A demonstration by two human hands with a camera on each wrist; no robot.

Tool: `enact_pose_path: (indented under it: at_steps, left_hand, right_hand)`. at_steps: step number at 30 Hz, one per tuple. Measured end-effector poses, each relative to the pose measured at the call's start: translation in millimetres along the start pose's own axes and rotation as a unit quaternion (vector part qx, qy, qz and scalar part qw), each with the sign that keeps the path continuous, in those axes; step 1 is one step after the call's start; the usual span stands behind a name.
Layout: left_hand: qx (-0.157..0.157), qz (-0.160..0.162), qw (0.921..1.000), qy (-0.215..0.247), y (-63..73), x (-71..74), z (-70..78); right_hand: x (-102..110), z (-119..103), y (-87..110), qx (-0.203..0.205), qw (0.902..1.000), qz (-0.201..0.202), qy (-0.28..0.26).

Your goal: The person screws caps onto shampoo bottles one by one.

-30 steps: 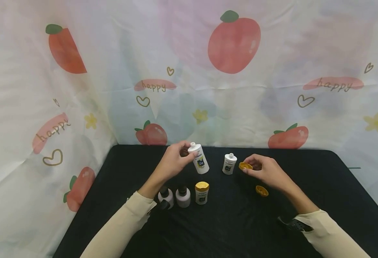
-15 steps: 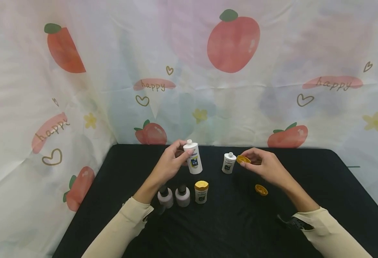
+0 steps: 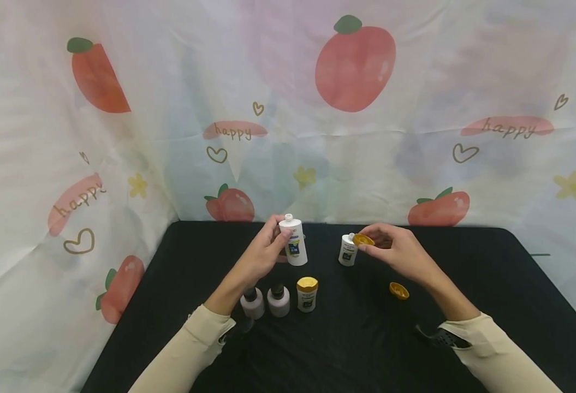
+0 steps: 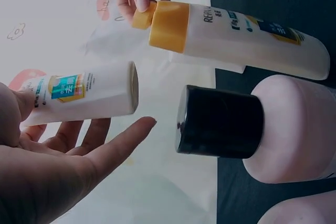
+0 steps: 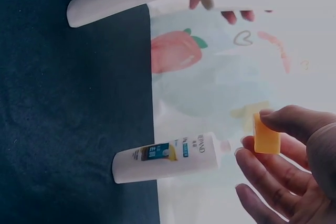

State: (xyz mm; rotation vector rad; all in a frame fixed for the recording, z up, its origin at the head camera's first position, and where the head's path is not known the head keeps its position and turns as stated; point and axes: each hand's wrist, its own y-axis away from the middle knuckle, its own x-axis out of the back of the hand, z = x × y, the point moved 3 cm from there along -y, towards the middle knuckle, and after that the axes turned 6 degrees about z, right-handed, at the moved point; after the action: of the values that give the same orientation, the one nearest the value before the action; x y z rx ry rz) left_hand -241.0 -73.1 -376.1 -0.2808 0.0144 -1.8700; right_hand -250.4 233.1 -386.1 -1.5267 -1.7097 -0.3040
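Note:
My left hand (image 3: 260,252) holds a white uncapped bottle (image 3: 295,248) between thumb and fingers, its bare neck upward, above the black table. In the left wrist view its flat base shows, lifted off the cloth. My right hand (image 3: 399,252) pinches a yellow cap (image 5: 266,137) between thumb and fingers, its hollow side partly visible in the head view. Just left of that cap, a second white bottle (image 3: 347,252) stands upright with its neck bare. In the right wrist view a small gap separates cap and neck.
Nearer the front stand a white bottle with a yellow cap (image 3: 307,295) and two pinkish bottles, one (image 3: 279,302) beside the other (image 3: 252,304), with black tops. Another yellow cap (image 3: 398,291) lies on the black tablecloth (image 3: 346,349) at right. A printed curtain (image 3: 288,164) hangs behind.
The right hand has carried the yellow cap up and left, close to the standing bottle's neck. The left hand has shifted its bottle slightly left and turned it more upright.

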Motion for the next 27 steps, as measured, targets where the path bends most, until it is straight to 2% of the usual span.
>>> enact_pose_path:
  at_steps: [15, 27]
  left_hand:
    - [-0.006, -0.011, 0.9998, 0.017, -0.2, -4.6, 4.3]
    - [0.001, 0.031, 0.9995, 0.007, 3.1, -6.6, 1.3]
  right_hand:
    - [-0.4, -13.8, -5.4, 0.011, 0.9996, -0.004, -0.024]
    - [-2.4, -18.8, -4.7, 0.008, 0.9992, -0.007, -0.039]
